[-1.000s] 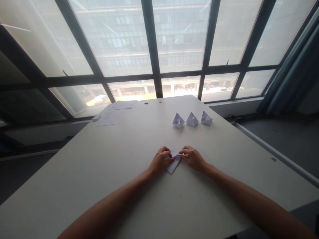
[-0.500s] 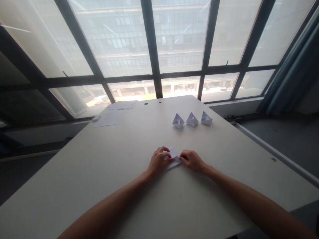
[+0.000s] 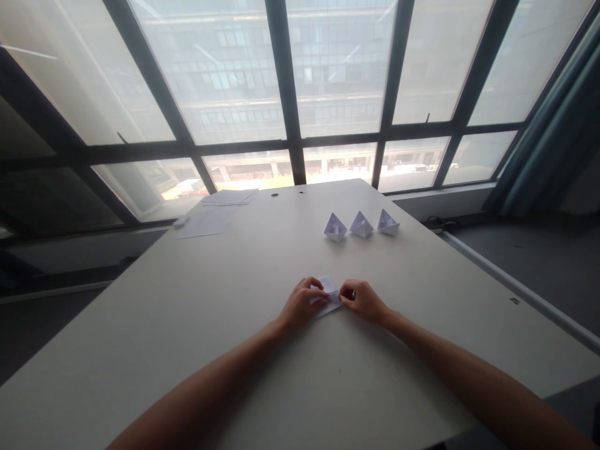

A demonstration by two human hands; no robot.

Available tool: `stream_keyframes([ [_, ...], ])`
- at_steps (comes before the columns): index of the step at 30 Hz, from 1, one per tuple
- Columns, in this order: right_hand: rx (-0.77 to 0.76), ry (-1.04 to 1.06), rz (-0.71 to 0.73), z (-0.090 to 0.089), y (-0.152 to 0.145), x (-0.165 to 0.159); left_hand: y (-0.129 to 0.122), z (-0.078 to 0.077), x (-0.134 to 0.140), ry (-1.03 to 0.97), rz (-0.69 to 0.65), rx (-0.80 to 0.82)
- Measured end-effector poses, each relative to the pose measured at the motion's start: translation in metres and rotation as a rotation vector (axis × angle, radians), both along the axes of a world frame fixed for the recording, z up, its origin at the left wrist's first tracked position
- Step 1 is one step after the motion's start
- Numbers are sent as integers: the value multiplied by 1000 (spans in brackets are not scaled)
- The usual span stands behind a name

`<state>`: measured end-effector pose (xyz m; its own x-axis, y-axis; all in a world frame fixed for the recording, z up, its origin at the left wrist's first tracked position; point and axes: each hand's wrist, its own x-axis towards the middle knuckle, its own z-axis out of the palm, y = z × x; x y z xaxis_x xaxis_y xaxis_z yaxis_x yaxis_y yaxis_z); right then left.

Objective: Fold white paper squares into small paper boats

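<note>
A small folded sheet of white paper lies on the white table between my hands. My left hand is curled over its left side, with thumb and fingers closed on the paper and covering part of it. At the paper's right corner, my right hand pinches the edge between thumb and forefinger. Beyond my hands stand three folded paper shapes with pointed tops in a row: a left one, a middle one and a right one.
Several flat sheets of paper lie at the table's far left, with a small white object beside them. The white table reaches toward large windows. A blue curtain hangs at the right.
Both hands have shifted very slightly, the left one a little to the right over the paper. The three standing paper shapes have not moved.
</note>
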<state>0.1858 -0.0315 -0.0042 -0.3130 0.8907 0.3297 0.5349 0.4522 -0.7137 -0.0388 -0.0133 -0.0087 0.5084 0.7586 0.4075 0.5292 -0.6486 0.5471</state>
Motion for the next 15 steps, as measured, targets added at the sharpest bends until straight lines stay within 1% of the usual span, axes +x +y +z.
stream_keyframes([
  [5,26,-25,34,3,-2,0,1,-2,1,-37,8,10],
  [9,17,-45,90,7,-4,0,0,-1,3,-16,12,31],
  [15,5,-64,97,8,-5,2,-1,2,5,18,-13,30],
])
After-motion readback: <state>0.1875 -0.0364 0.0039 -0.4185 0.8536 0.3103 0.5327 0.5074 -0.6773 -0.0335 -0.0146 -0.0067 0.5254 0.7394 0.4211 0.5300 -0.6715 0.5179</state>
